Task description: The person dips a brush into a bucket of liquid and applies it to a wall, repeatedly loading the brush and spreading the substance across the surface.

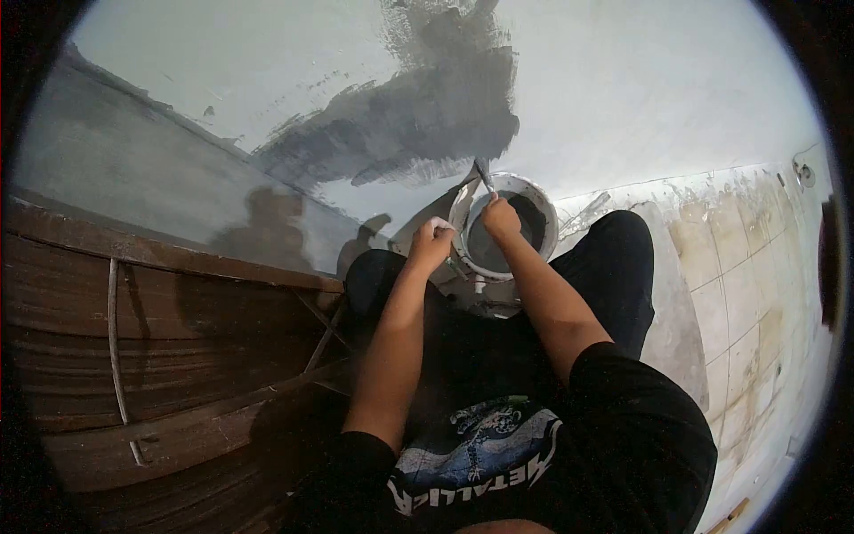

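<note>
My right hand (501, 220) is closed around the handle of a paintbrush (485, 174). The brush's dark head points up toward the wall, just below a large patch of wet-looking grey coating (418, 116). Under that hand stands a round white bucket (549, 227) with grey paint or slurry (483, 249) inside. My left hand (433, 240) has its fingers curled in beside the bucket's left rim. Something whitish shows at those fingertips, but whether it is held or is smeared coating cannot be made out.
A brown wooden piece of furniture with slats (62, 329) stands close on the left. The pale wall (614, 89) rises ahead, with a grey band (116, 142) at left. Stained tiles (738, 294) are on the right. My bent knees (623, 267) flank the bucket.
</note>
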The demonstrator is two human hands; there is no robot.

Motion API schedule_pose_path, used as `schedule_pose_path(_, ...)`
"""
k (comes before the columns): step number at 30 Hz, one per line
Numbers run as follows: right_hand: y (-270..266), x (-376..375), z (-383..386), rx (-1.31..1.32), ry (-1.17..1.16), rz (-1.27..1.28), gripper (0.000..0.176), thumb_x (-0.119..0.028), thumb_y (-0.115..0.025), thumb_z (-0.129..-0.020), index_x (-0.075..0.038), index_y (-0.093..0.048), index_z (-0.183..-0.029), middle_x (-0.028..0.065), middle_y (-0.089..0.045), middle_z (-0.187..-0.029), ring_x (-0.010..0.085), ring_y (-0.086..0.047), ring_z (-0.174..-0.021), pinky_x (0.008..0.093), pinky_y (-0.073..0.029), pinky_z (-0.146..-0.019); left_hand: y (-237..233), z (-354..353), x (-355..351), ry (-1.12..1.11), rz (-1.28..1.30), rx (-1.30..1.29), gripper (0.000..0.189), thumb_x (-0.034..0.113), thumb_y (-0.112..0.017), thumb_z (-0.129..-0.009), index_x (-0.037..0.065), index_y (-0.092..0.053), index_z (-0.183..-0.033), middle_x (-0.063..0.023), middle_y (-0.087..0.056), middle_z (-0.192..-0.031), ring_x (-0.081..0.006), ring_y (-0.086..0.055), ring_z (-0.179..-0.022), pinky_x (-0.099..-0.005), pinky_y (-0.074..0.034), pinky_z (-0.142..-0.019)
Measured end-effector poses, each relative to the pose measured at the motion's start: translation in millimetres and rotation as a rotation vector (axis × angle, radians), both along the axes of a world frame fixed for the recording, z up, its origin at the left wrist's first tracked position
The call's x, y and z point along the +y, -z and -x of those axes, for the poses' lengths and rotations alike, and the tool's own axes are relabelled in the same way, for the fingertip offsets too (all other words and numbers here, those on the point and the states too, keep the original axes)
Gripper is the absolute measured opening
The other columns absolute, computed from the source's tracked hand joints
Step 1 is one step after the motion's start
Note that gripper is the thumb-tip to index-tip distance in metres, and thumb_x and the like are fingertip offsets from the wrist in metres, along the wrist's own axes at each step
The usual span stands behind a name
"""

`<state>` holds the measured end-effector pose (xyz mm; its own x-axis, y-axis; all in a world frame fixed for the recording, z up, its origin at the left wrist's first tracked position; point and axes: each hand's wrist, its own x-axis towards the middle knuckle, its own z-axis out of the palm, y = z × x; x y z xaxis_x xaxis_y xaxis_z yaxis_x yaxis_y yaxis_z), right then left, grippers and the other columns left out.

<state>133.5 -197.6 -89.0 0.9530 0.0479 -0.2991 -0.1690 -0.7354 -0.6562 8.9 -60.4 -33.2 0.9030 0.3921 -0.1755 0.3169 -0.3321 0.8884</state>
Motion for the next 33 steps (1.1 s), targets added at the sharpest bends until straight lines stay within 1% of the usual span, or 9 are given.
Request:
schedule_pose_path(3, 3, -10, 6, 0.089, -0.093, -0.045, 0.052, -0.04, -0.031, -0.096, 0.001, -0.062, -0.104, 0.0309, -0.061, -0.101, 0.046, -0.058, -0.1, 0.0524, -0.044, -0.087, -19, 3, -6, -0.013, 0.078, 0.041, 0.018, 0.018, -0.062, -0.079, 0.001, -0.063, -0.082, -0.0077, -0.061, -0.067, -0.0181, -0.059, -0.066, -0.0327, -0.046, -0.063)
schedule_pose_path(6, -2, -17, 25, 0.028, -0.263, -0.016, 0.052, -0.041, -0.031, -0.096, 0.002, -0.061, -0.102, 0.0309, -0.062, -0.099, 0.0471, -0.057, -0.099, 0.052, -0.043, -0.087, 4, -2, -1, 0.023, -0.039, -0.08, 0.018, 0.018, -0.062, -0.078, 0.001, -0.064, -0.083, -0.0085, -0.062, -0.068, -0.0193, -0.06, -0.066, -0.0325, -0.046, -0.063)
schedule_pose_path(9, -7, 10, 46, -0.164, 0.155, -0.119, 0.045, -0.036, -0.032, -0.097, 0.0, -0.059, -0.095, 0.0279, -0.062, -0.082, 0.046, -0.06, -0.08, 0.0535, -0.046, -0.071, 7, -5, -1, 0.045, -0.074, -0.085, 0.02, 0.019, -0.062, -0.078, 0.0, -0.064, -0.084, -0.0101, -0.063, -0.069, -0.0205, -0.061, -0.068, -0.033, -0.047, -0.064)
schedule_pose_path(12, -47, 22, 47, -0.533, 0.176, -0.393, 0.04, -0.034, -0.032, -0.098, -0.001, -0.054, -0.091, 0.0276, -0.059, -0.073, 0.0466, -0.058, -0.072, 0.0534, -0.044, -0.063, 9, -6, -2, 0.038, -0.074, -0.103, 0.021, 0.02, -0.062, -0.078, 0.001, -0.065, -0.086, -0.0118, -0.064, -0.072, -0.0223, -0.062, -0.07, -0.0338, -0.048, -0.066)
schedule_pose_path(15, -65, 29, 29, -0.612, 0.061, -0.343, 0.036, -0.032, -0.033, -0.098, -0.002, -0.049, -0.087, 0.026, -0.058, -0.069, 0.047, -0.056, -0.065, 0.0536, -0.042, -0.059, -5, -1, -3, 0.026, -0.079, -0.054, 0.022, 0.021, -0.061, -0.079, 0.001, -0.065, -0.086, -0.0127, -0.065, -0.074, -0.0238, -0.062, -0.071, -0.0348, -0.048, -0.068)
schedule_pose_path(19, -56, 28, 15, -0.513, 0.017, -0.177, 0.036, -0.03, -0.034, -0.098, 0.0, -0.051, -0.086, 0.0259, -0.06, -0.069, 0.0458, -0.059, -0.064, 0.0534, -0.046, -0.058, -3, 1, 2, 0.047, -0.06, -0.019, 0.022, 0.022, -0.061, -0.079, 0.001, -0.065, -0.087, -0.0128, -0.064, -0.074, -0.024, -0.062, -0.072, -0.0347, -0.048, -0.068)
schedule_pose_path(23, -38, 24, 24, -0.358, 0.033, -0.075, 0.039, -0.032, -0.034, -0.097, 0.001, -0.054, -0.087, 0.0274, -0.063, -0.075, 0.0452, -0.062, -0.071, 0.0528, -0.049, -0.064, -10, 0, -1, 0.05, -0.052, -0.018, 0.022, 0.021, -0.06, -0.08, 0.002, -0.065, -0.088, -0.0126, -0.065, -0.075, -0.0236, -0.062, -0.072, -0.0346, -0.048, -0.068)
schedule_pose_path(26, -2, 19, 23, -0.263, 0.014, 0.008, 0.04, -0.033, -0.035, -0.096, 0.001, -0.056, -0.089, 0.0266, -0.064, -0.08, 0.0446, -0.063, -0.075, 0.0525, -0.05, -0.068, -9, -1, -2, 0.056, -0.063, -0.056, 0.021, 0.021, -0.059, -0.08, 0.002, -0.065, -0.088, -0.012, -0.065, -0.076, -0.0228, -0.062, -0.073, -0.0344, -0.048, -0.068)
schedule_pose_path(33, 11, 0, 22, -0.005, -0.074, 0.005, 0.05, -0.038, -0.035, -0.094, 0.005, -0.062, -0.096, 0.0302, -0.063, -0.096, 0.0462, -0.061, -0.094, 0.0508, -0.047, -0.085, -11, 2, -2, 0.058, -0.053, -0.063, 0.022, 0.023, -0.061, -0.08, 0.003, -0.064, -0.088, -0.0112, -0.065, -0.076, -0.0224, -0.062, -0.072, -0.0339, -0.047, -0.067)
